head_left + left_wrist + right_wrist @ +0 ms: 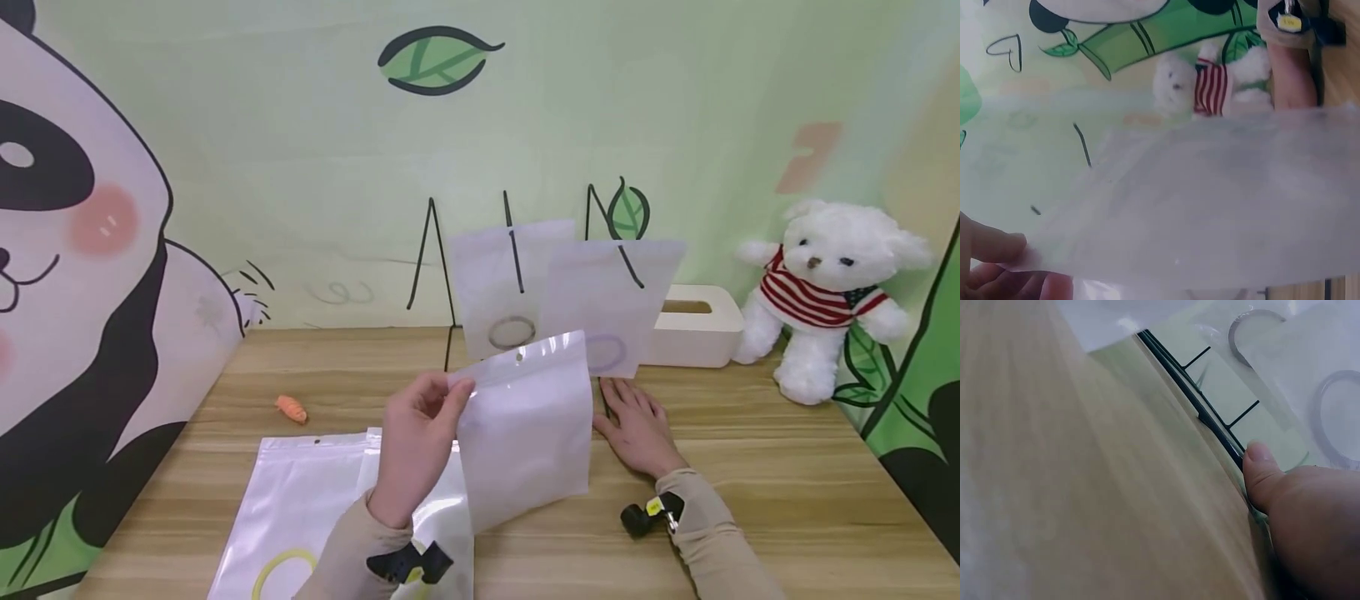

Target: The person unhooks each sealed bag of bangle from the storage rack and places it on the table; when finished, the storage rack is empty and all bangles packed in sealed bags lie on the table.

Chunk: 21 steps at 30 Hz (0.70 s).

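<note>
The left hand [416, 450] pinches the white pouch [532, 442] at an upper corner between thumb and fingers; its film seems stiff enough to stay spread above the counter [787, 483] from there. The right hand [637, 429], fingers straight and spread, nothing seen in its grip, rests by the far edge below the lavender-ring pouch [618, 292]. That and the grey-ring pouch [495, 279] stand there, apparently propped by the wall [300, 183].
</note>
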Motion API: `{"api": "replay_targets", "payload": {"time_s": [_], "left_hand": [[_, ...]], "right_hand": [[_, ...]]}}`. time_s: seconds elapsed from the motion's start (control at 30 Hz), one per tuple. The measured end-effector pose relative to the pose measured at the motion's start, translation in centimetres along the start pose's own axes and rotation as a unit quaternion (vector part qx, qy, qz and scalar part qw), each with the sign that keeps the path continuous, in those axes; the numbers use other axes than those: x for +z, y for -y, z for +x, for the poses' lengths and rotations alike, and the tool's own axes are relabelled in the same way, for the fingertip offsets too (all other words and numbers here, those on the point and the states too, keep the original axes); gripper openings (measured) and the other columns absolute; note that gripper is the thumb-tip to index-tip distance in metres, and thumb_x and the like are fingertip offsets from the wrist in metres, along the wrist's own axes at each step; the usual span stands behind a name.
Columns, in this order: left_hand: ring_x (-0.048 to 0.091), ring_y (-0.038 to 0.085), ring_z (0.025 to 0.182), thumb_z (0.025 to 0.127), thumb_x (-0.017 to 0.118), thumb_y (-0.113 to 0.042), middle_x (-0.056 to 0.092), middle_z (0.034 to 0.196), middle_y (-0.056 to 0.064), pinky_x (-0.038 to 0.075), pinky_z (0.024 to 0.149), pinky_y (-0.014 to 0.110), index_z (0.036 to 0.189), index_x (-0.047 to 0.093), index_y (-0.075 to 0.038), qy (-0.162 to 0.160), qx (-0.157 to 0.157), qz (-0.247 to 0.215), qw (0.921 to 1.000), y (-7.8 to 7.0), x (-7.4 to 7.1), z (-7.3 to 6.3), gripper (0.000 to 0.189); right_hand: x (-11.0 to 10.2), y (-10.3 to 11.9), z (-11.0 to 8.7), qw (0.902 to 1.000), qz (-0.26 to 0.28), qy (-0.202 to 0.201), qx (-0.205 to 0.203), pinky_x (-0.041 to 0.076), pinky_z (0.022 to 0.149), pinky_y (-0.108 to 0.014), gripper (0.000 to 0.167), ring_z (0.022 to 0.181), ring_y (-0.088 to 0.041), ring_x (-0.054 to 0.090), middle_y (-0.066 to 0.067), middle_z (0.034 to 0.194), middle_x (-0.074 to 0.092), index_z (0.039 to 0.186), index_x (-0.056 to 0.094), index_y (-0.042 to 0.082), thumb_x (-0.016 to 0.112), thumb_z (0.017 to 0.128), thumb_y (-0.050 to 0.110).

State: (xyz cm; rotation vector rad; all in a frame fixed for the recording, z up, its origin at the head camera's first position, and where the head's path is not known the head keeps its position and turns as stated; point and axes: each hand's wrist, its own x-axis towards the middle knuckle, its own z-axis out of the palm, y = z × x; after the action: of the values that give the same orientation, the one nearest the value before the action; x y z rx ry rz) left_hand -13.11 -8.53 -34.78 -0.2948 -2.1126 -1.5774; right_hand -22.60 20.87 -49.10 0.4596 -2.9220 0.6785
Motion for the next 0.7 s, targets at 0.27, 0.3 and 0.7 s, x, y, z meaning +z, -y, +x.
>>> {"api": "replay_targets", "payload": {"time_s": [0.27, 0.3, 0.7], "left_hand": [[0.057, 0.018, 0.058, 0.089, 0.072, -0.017, 0.066, 0.071, 0.009, 0.053, 0.05, 0.026, 0.085, 0.07, -0.001, 0.052, -0.098, 0.0, 0.9938, 2.2, -1.1, 2.0, 0.016], [0.058, 0.018, 0.058, 0.089, 0.072, -0.017, 0.066, 0.07, 0.009, 0.053, 0.05, 0.027, 0.085, 0.07, -0.001, 0.058, -0.101, 0.0, 0.9932, 2.4, -1.1, 2.1, 0.016], [0.057, 0.03, 0.055, 0.093, 0.067, -0.012, 0.058, 0.063, 0.008, 0.051, 0.047, 0.029, 0.079, 0.067, -0.001, 0.131, -0.126, 0.043, 0.9825, 4.4, -0.2, 2.3, 0.018]], "right_hand": [[0.3, -0.3, 0.2, 0.9999, 0.009, 0.001, 0.007, 0.012, 0.111, -0.06, 0.069, 0.142, -0.04, 0.019, -0.021, 0.156, 0.024, 0.151, 0.028, 0.002, 0.047, 0.101, 0.045], [0.4, -0.3, 0.2, 0.9999, 0.009, 0.0, 0.006, 0.012, 0.111, -0.06, 0.069, 0.142, -0.04, 0.019, -0.021, 0.156, 0.024, 0.151, 0.028, 0.002, 0.047, 0.101, 0.045], [0.3, -0.2, 0.2, 1.0, 0.005, -0.005, 0.001, 0.012, 0.111, -0.06, 0.069, 0.142, -0.039, 0.022, -0.019, 0.157, 0.024, 0.151, 0.029, 0.002, 0.047, 0.1, 0.045]]}}
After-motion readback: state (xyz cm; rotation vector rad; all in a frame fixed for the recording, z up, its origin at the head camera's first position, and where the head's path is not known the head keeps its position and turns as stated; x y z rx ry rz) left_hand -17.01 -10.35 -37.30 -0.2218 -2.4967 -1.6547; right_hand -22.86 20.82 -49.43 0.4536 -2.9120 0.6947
